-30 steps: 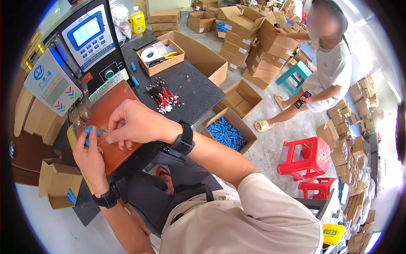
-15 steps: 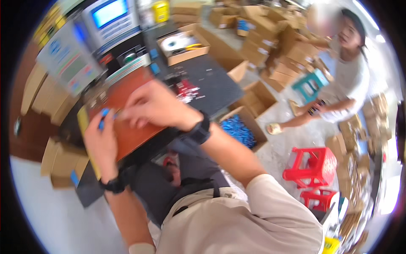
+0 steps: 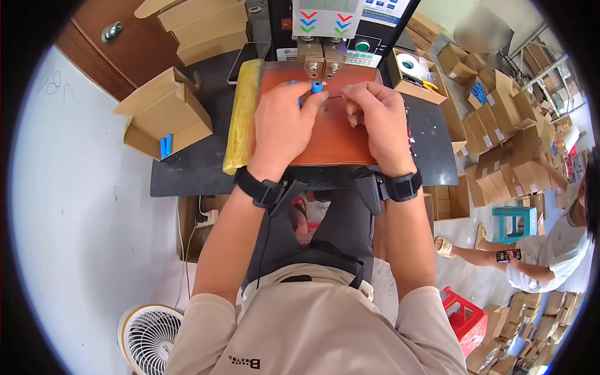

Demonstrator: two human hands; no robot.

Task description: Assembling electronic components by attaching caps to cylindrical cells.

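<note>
"Holding anything in the left hand (image 3: 282, 124)?"
"Blue cylinders (image 3: 317, 87), clamped between thumb and fingers. The right hand (image 3: 383, 119), just beside, has its fingertips close together; if they grip anything, I cannot tell."
"Containers?"
"Left of the left hand, a carton (image 3: 200, 119) with two more cylinders (image 3: 169, 144); beyond the right hand, a box (image 3: 419, 93) with tape (image 3: 405, 58) and pliers (image 3: 429, 85)."
"Writing?"
"Beyond both, a printed panel (image 3: 326, 20) with coloured chevrons."

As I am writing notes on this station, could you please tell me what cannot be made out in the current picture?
All in the head view:
Blue cylinders in the left hand: partly covered by that hand.
Right hand: anything pinched there is too fine to tell.
Red wires: partly hidden behind the right hand.
Machine: top cut off by the upper edge.
Fan: cut off by the lower edge.
</note>
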